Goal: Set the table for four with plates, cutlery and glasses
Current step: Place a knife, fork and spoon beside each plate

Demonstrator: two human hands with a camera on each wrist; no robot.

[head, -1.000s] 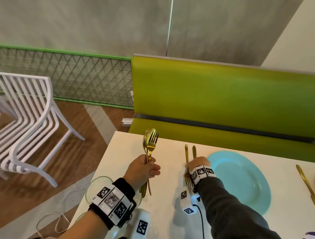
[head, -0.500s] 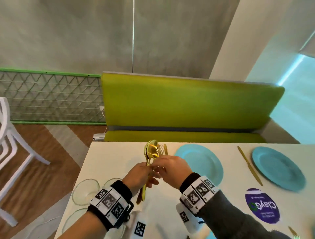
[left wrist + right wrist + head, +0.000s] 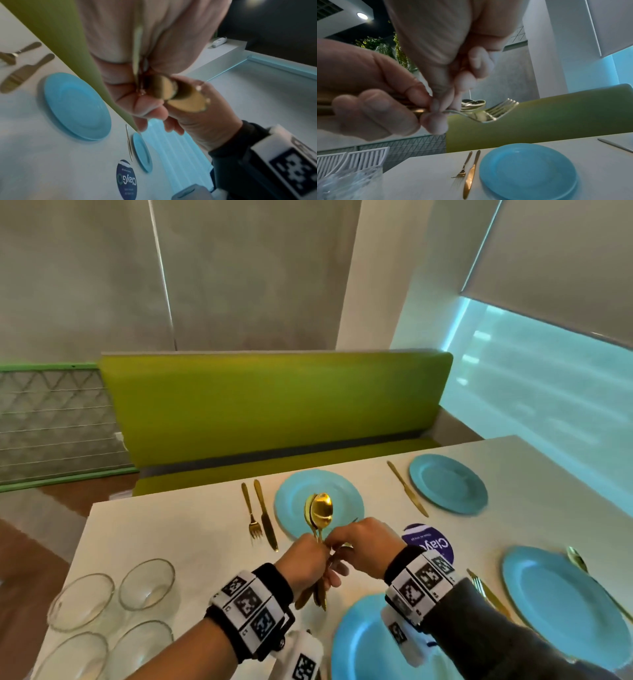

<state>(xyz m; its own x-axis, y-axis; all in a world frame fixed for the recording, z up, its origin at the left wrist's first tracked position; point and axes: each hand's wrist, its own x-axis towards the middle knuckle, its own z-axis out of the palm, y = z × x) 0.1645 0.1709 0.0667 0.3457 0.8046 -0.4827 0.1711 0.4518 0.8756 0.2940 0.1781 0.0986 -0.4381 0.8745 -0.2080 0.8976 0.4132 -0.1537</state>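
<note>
My left hand [image 3: 308, 559] grips a bundle of gold cutlery by the handles, its spoons [image 3: 320, 511] standing upright above the fist. My right hand [image 3: 342, 546] pinches the neck of one gold fork [image 3: 494, 112] in that bundle, and the fork is tilted away from the spoons [image 3: 472, 104]. Both hands hover over the white table [image 3: 178, 529], in front of the far blue plate [image 3: 291, 508]. A gold fork [image 3: 251, 515] and knife [image 3: 265, 518] lie left of that plate. Another knife [image 3: 407, 489] lies left of the far right plate [image 3: 448, 484].
Two more blue plates sit near me, one at the right [image 3: 561, 604] with a gold fork [image 3: 486, 594] beside it, one under my right wrist [image 3: 363, 648]. Several empty glasses [image 3: 113, 611] stand at the near left. A purple sticker [image 3: 428, 542] marks the table. A green bench [image 3: 274, 405] runs behind.
My right hand left the fork and knife lying by the far plate and came to the bundle, where it now pinches a fork. My head has turned right, showing more plates.
</note>
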